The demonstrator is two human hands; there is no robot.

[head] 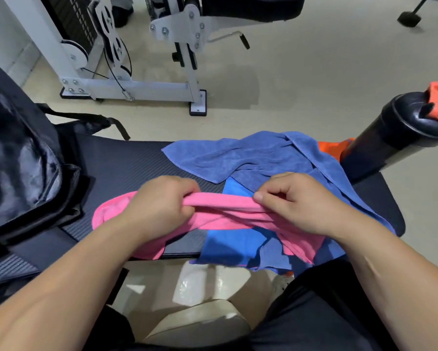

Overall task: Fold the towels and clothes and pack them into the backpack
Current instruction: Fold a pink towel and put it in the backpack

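From the head view, you have both hands on the pink garment point(225, 211), which lies at the near edge of the dark padded surface point(126, 163). Your left hand point(162, 201) curls its fingers point(187, 188) around a gathered bunch of the pink cloth. Your right hand point(299, 201) pinches the same upper edge between thumb and curled fingers point(261, 196). The cloth is rolled or bunched between the two grips, not flat.

The relation that matters is the garment's long axis. It runs left to right across your body, from a loose end beyond your left wrist to a tail that droops off the near edge below your right forearm. Your hands sit along that axis, fairly close together, so each end hangs free outside the grip.

Under and behind the pink cloth lies a bright blue cloth point(228, 244), and beyond that a crumpled darker blue towel point(250, 153) spreads toward the far right of the surface. A scrap of orange fabric point(331, 148) shows past it, beside a black bottle point(395, 138).

The black backpack point(23, 160) stands at the left end of the surface, nearer your left hand. I cannot tell whether its opening is unzipped. By my judgement, folding has barely begun and nothing looks packed.
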